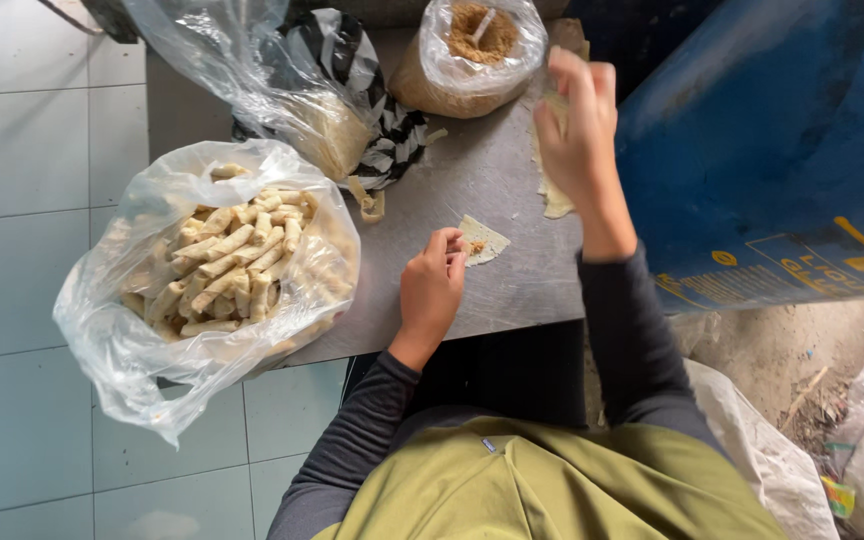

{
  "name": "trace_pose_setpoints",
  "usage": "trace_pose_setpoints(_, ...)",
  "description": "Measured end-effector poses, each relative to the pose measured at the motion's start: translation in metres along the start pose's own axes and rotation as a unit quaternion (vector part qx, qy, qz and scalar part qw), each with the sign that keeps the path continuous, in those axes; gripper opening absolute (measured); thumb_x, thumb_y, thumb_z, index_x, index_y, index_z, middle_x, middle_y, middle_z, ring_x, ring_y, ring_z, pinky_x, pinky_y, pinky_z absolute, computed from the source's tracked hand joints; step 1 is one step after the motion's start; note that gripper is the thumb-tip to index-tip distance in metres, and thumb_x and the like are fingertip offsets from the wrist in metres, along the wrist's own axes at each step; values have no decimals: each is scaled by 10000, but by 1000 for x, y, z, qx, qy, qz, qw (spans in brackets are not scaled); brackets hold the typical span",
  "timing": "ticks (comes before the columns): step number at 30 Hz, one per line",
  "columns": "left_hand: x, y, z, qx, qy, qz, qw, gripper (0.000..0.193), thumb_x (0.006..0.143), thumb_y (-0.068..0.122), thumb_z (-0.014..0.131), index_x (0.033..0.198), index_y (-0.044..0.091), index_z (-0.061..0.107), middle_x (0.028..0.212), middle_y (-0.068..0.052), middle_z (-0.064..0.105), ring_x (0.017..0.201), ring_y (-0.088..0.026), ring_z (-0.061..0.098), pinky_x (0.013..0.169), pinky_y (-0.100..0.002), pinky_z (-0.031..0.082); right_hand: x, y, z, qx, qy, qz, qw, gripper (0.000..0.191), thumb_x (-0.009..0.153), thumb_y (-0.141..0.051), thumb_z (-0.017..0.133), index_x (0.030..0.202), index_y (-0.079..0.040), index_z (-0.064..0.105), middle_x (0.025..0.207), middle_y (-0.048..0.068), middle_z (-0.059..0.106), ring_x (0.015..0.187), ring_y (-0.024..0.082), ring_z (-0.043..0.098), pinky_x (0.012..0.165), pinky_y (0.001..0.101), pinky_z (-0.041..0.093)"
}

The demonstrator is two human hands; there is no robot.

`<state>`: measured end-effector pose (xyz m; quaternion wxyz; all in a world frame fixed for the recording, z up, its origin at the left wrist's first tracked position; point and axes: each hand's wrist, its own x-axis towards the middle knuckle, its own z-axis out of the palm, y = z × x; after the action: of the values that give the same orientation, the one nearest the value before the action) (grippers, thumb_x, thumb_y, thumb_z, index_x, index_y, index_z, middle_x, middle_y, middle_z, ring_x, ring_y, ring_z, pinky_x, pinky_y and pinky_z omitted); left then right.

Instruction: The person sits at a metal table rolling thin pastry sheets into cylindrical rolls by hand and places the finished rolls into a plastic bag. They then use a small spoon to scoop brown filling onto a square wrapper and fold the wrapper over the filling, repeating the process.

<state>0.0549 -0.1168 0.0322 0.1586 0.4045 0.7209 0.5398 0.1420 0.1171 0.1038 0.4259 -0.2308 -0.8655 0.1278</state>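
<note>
You are looking down at a grey metal table [492, 180] from above, with your own dark long sleeves and an olive-green garment at the bottom of the view. Your left hand [432, 285] rests on the table near its front edge, fingers curled together and pinching the near corner of a small pale wrapper [483, 238] that lies flat with a dab of brown filling on it. Your right hand [579, 125] is raised further back over the table, fingers closed on the top sheet of a stack of wrappers [555, 190] that lies along the table's right side, just beside a large blue drum [772, 140]. At the table's left front corner sits an open clear plastic bag [132, 340], partly hanging over the edge, filled with many finished pale rolls [232, 260] heaped together. Behind it lies a second clear bag [242, 70] over a black-and-white striped bag [392, 130], with a few loose rolls beside them. At the back of the table, a clear bag of brown crumbly filling [472, 45] stands open, near your right hand. Pale floor tiles [22, 200] show on the left.
</note>
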Motion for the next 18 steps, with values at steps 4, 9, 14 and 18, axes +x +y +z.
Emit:
trace_pose_setpoints(4,5,1,2,90,2,41,995,203,911,113,713,1102,73,655,1021,-84,751,923,-302,719,750,-416,560,-97,-60,-11,-49,-77,134,987,285,850,-63,781,1115,-71,676,1086,164,586,1023,355,586,865,443,444)
trace_pose_setpoints(9,3,-1,-1,168,6,119,979,97,911,156,726,987,117,679,984,-7,744,917,-229,703,791,-389,486,-139,-82,10,-61,-87,192,976,181,902,-130,749,1062,-84,677,1083,116,604,991,303,588,885,445,427)
trace_pose_setpoints(14,7,3,-10,210,-16,191,959,99,899,197,750,953,142,687,969,36,745,903,-171,680,852,-401,402,-141,-82,20,-17,-61,196,979,96,944,-63,702,1029,-71,655,997,98,641,844,269,614,783,404,468)
trace_pose_setpoints(18,10,3,-21,224,-57,221,947,186,827,203,754,991,133,701,949,29,729,926,-158,678,851,-411,374,-142,-88,26,114,-31,209,971,153,949,-15,667,1094,-26,621,956,98,688,773,216,670,640,321,522)
